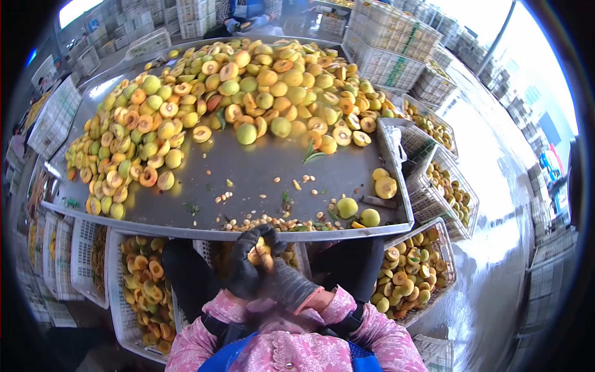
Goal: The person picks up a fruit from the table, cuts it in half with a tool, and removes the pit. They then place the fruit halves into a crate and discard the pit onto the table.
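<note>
In dark gloves, both hands meet at the near edge of a metal table (217, 170). My left hand (245, 263) is closed round a piece of yellow-orange fruit (261, 253). My right hand (291, 285) lies just right of it, against the fruit's lower side; its fingers are blurred and partly hidden. A large heap of whole and halved yellow-green fruit (248, 93) covers the far part of the table. Loose pits (266, 223) lie along the near edge, and two green-yellow fruits (356, 211) sit near the right corner.
Crates of cut fruit stand below the table at left (118, 310), at right (449, 266) and along its right side (471, 217). Stacked crates (387, 46) rise at the far right corner. A co-worker's gloved hands (245, 23) are beyond the table.
</note>
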The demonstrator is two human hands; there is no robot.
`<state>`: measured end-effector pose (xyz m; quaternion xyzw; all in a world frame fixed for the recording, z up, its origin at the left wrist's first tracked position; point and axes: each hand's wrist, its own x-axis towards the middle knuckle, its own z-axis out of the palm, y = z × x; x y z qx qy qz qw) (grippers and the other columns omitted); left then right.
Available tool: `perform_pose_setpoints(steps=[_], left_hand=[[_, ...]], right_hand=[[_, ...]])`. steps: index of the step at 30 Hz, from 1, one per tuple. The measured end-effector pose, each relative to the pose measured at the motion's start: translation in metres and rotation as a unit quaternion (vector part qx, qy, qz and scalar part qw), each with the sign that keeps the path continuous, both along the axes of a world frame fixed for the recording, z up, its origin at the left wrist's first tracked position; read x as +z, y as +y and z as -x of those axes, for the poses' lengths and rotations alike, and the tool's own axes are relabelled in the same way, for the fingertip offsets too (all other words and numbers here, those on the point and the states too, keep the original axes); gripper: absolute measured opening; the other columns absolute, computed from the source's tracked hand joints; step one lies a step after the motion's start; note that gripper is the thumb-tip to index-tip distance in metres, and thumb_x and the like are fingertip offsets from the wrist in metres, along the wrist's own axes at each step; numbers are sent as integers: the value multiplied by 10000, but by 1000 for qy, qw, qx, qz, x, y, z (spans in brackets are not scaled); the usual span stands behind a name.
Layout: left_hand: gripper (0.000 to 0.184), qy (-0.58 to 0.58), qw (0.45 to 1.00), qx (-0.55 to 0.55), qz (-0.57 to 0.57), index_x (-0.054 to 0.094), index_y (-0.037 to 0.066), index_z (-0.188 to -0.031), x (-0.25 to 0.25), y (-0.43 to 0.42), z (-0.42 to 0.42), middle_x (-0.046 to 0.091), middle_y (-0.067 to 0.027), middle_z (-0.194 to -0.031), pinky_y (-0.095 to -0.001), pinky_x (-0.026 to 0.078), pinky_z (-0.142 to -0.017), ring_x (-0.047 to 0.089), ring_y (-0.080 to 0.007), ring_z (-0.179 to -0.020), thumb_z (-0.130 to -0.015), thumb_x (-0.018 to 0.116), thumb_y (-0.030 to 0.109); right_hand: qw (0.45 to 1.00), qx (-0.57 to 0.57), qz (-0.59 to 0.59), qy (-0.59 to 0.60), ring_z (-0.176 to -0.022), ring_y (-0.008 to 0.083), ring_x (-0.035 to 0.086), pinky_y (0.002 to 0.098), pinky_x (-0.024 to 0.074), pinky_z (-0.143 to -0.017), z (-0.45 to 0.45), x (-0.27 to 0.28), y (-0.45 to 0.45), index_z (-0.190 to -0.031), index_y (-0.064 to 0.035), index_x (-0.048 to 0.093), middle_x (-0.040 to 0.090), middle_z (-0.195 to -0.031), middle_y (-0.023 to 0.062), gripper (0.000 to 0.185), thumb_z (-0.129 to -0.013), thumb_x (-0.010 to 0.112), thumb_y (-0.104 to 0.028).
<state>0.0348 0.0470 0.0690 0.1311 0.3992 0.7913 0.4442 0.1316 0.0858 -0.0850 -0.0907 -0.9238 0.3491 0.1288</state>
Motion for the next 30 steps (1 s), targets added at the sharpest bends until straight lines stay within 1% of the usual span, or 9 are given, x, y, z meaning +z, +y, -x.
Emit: perform_pose_setpoints(steps=[1, 6, 9, 14, 17, 18, 21, 23, 30], left_hand=[[252, -110, 993, -37, -18, 525, -38, -1085, 4, -2, 4, 593, -103, -987, -312, 458, -852, 572, -183, -903, -904, 438, 114], [240, 386, 916, -60, 96, 564, -37, -1065, -34, -21, 21, 610, -124, -1023, -322, 464, -851, 580, -202, -932, -881, 470, 85], [262, 336, 937, 7, 96, 561, -37, -1088, -40, -21, 11, 610, -114, -1007, -335, 471, -848, 585, -208, -937, -861, 499, 77], [262, 9, 995, 42, 93, 552, -30, -1117, 14, -6, -8, 599, -87, -961, -309, 493, -823, 587, -180, -918, -893, 501, 96], [258, 562, 805, 82, 170, 560, -12, -1115, -30, -15, 1, 597, -101, -965, -300, 497, -797, 597, -192, -887, -889, 517, 106], [278, 426, 884, 81, 174, 571, 4, -1102, -15, -14, -7, 609, -123, -946, -325, 489, -779, 604, -237, -859, -835, 544, 77], [273, 685, 702, 107, 164, 583, 7, -1086, -9, -20, -4, 622, -116, -936, -329, 485, -758, 606, -230, -844, -827, 556, 92], [213, 336, 925, 49, 169, 616, -7, -1005, -30, -20, -4, 643, -71, -882, -285, 478, -722, 597, -152, -795, -861, 543, 131], [185, 219, 964, 30, 147, 650, -22, -917, -16, -16, 1, 660, -64, -879, -251, 471, -750, 602, -127, -814, -847, 570, 131]], right_hand=[[985, 24, -162, 53, -1035, 285, 529, 474, 334, -1032, -4, -15, -1, -1124, 47, 541, 572, -1084, 119, 310, -857, 494, -105], [959, 98, -264, -36, -901, 255, 529, 363, 377, -889, 5, -23, -2, -1274, -44, 352, 537, -1053, 115, 394, -883, 386, -75], [988, 62, -116, 85, -873, 240, 542, 334, 405, -849, 4, -12, -5, -1243, -87, 359, 555, -995, 84, 366, -878, 390, -96], [990, 11, 95, -103, -895, 288, 561, 380, 425, -818, -11, 55, 6, -905, -138, 644, 614, -939, 70, 173, -778, 556, -216], [988, 26, 125, -92, -833, 310, 570, 363, 454, -723, -14, 61, 6, -856, -109, 657, 624, -873, 106, 164, -767, 563, -208], [985, 29, 142, -89, -803, 313, 577, 366, 459, -695, -14, 61, 5, -831, -108, 663, 628, -836, 113, 151, -763, 563, -199], [976, 42, 185, -108, -767, 319, 588, 372, 462, -673, -19, 63, 6, -829, -95, 649, 627, -803, 137, 140, -756, 574, -188], [967, 55, 214, -125, -790, 328, 588, 378, 455, -692, -22, 72, 12, -890, -62, 607, 616, -847, 179, 184, -759, 591, -190], [963, -22, 210, -168, -901, 427, 565, 445, 452, -757, -15, 52, 4, -1067, 30, 465, 585, -925, 277, 406, -781, 602, -224]])
